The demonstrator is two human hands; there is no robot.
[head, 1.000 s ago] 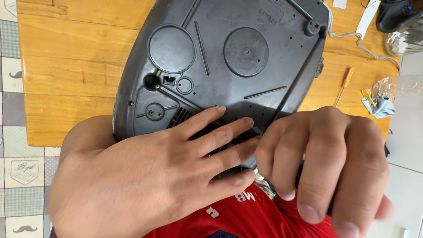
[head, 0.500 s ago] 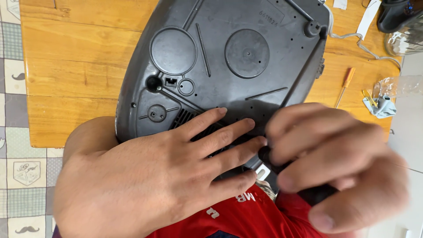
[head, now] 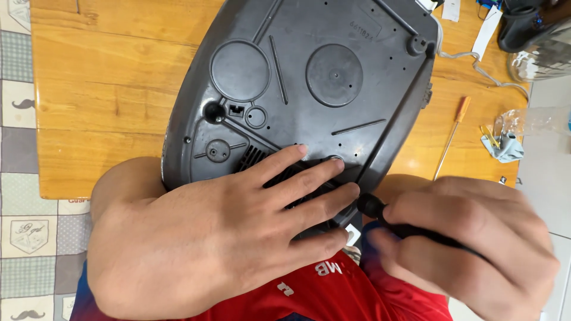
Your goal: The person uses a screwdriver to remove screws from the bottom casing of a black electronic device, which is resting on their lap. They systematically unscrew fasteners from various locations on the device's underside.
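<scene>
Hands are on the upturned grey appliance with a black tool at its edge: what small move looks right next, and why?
Probably guide the black tool tip into its spot on the base edge. The right hand grips the tool, its tip beside the left hand fingertips, which press flat on the base. What the tip meets is hidden.

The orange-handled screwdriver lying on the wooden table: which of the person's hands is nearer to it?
Right. The right hand sits just below the orange-handled screwdriver, gripping a black tool; the left hand lies farther left, flat on the grey appliance base.

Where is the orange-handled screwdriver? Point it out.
In the head view, the orange-handled screwdriver lies on the wooden table, right of the grey appliance base, beside a crumpled plastic bag.
</scene>
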